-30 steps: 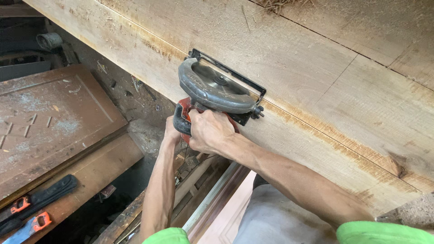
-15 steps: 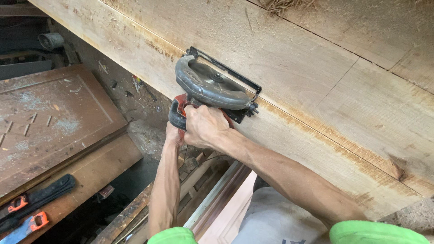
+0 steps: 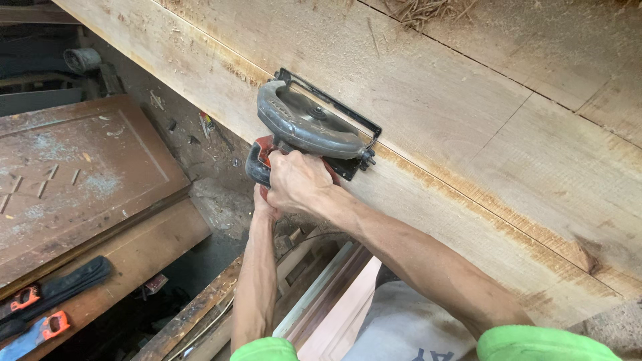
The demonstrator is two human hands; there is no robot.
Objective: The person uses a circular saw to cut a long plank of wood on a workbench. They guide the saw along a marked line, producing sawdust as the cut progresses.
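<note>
A grey circular saw (image 3: 309, 126) with a red body and a black base plate rests on a big pale wooden beam (image 3: 455, 113) that runs diagonally across the view. My right hand (image 3: 297, 184) is closed around the saw's handle. My left hand (image 3: 262, 204) sits just under it, gripping the handle's lower part, mostly hidden by the right hand. A thin cut line runs along the beam from the saw toward the lower right. Both forearms reach up from the bottom edge, with green sleeves.
A brown panelled door (image 3: 73, 174) lies flat at the left. Below it lie hand saws with orange handles (image 3: 40, 314). Wooden strips and mouldings (image 3: 314, 294) lean under the beam. Straw-like shavings (image 3: 428, 10) sit on top of the beam.
The saw and both hands have moved up and to the left along the beam's edge. The grip is unchanged.
</note>
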